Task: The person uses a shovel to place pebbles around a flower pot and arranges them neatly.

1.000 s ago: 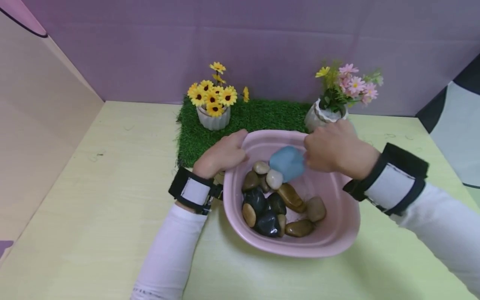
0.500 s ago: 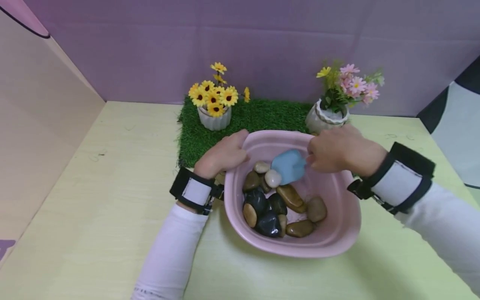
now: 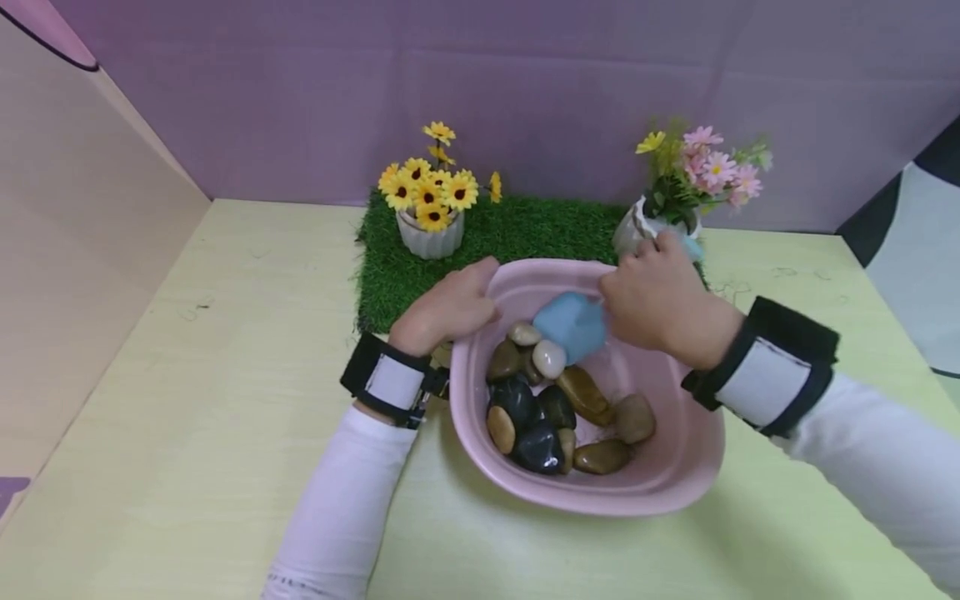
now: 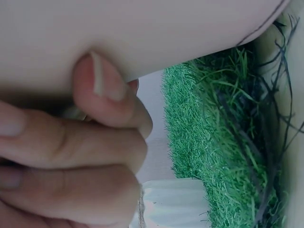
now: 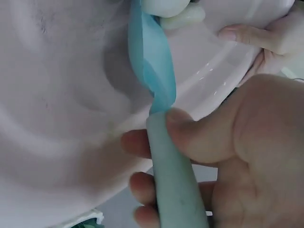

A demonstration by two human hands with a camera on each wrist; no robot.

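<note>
My right hand (image 3: 660, 292) grips the handle of a small blue shovel (image 3: 572, 327) over the basin's far right side. The pale handle (image 5: 175, 175) lies between thumb and curled fingers in the right wrist view, and its end shows behind the fist in the head view. Inside the pink basin (image 3: 588, 502), the blade reaches a white stone (image 3: 549, 358) at its lower edge. Black, brown and tan stones, such as a black stone (image 3: 536, 448), are heaped left and front of it. My left hand (image 3: 450, 308) holds the basin's far left rim, thumb over the edge, fingers outside.
Behind the basin lies a green turf mat (image 3: 555, 229). A pot of yellow flowers (image 3: 430, 235) stands on its left, and a pot of pink flowers (image 3: 637, 229) on its right, close behind my right hand. A purple backdrop (image 3: 525, 108) closes off the table (image 3: 225, 375).
My right hand tips and shifts slightly left, bringing the handle's end into sight. The shovel blade moves a little left toward the stones. My left hand and the basin stay put.
</note>
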